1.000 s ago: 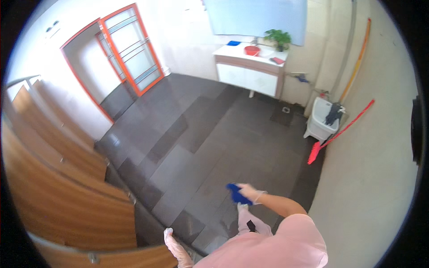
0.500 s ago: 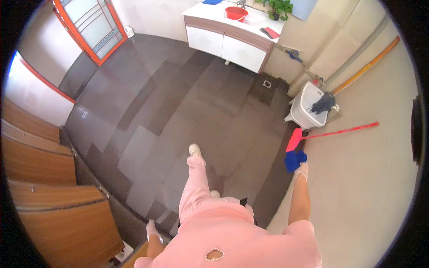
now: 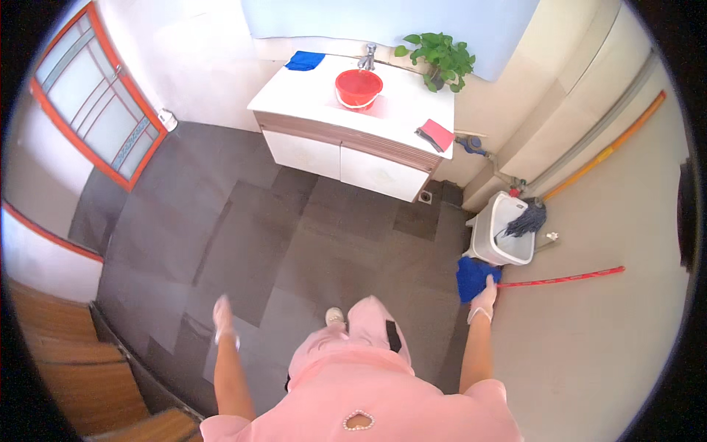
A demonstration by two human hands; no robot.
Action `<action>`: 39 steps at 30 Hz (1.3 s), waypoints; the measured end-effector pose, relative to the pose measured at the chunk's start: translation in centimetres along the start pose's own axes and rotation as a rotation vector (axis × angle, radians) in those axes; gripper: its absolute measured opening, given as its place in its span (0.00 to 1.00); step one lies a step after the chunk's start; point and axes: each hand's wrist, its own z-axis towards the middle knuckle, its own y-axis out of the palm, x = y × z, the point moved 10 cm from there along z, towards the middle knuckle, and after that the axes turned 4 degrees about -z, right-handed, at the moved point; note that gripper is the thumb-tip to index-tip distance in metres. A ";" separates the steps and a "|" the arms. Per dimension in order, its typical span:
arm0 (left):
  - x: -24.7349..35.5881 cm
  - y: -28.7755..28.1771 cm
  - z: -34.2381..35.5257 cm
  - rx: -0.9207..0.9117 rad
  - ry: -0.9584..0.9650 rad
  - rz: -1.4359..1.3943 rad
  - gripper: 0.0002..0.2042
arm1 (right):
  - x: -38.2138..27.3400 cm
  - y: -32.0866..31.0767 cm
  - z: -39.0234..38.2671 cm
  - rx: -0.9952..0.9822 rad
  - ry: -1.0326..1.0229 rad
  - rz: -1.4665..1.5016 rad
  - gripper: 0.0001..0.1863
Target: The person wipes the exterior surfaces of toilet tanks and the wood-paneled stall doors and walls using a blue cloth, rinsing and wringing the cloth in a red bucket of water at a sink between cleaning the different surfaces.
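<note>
My gloved right hand (image 3: 482, 298) grips a blue cloth (image 3: 471, 276) at the lower right, beside the red broom handle (image 3: 582, 276) leaning on the wall; the cloth hides the broom's head. Just beyond, a white mop sink (image 3: 501, 247) holds a dark mop head (image 3: 524, 219). My gloved left hand (image 3: 222, 317) hangs open and slightly blurred at my left side, over the dark tiled floor (image 3: 258, 243), with nothing visible in it.
A white vanity (image 3: 302, 151) ahead bears a red bucket (image 3: 357, 92), a faucet, a plant (image 3: 449, 55) and folded cloths (image 3: 305, 60). An orange-framed glass door (image 3: 99, 96) stands left, wooden partitions (image 3: 66, 346) lower left, a yellow pole (image 3: 604, 144) on the right wall.
I have moved forward, so the vanity and mop sink are nearer. My right hand has carried the blue cloth rightward to the broom; my left hand has swung forward.
</note>
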 end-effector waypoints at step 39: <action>54.4 83.4 19.7 -0.984 1.113 1.561 0.22 | 14.7 85.0 30.0 -1.230 -0.514 -1.873 0.20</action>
